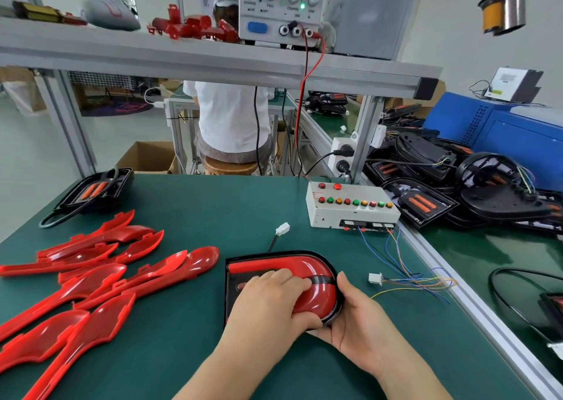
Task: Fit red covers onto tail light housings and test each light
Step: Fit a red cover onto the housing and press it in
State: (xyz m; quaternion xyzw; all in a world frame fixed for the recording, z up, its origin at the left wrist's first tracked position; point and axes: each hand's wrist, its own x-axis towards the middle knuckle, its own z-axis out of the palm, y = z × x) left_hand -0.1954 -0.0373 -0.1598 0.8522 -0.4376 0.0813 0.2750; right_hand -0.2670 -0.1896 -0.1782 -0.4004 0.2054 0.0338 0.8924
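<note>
A black tail light housing (231, 280) lies on the green mat in front of me with a red cover (304, 265) sitting on it. My left hand (268, 302) lies on top of the cover, fingers curled over it and pressing down. My right hand (356, 323) grips the housing's rounded right edge from the side and below. The housing's black lead ends in a white plug (282, 228) lying loose behind it. A white test box (350, 207) with coloured buttons stands at the back right; its wired white connector (375, 278) lies free on the mat.
Several loose red covers (91, 280) are spread over the left of the mat. Another bare housing (97, 190) sits at the back left. A heap of black housings (457, 183) fills the right bench. A power supply (280, 6) stands on the shelf; a person sits beyond.
</note>
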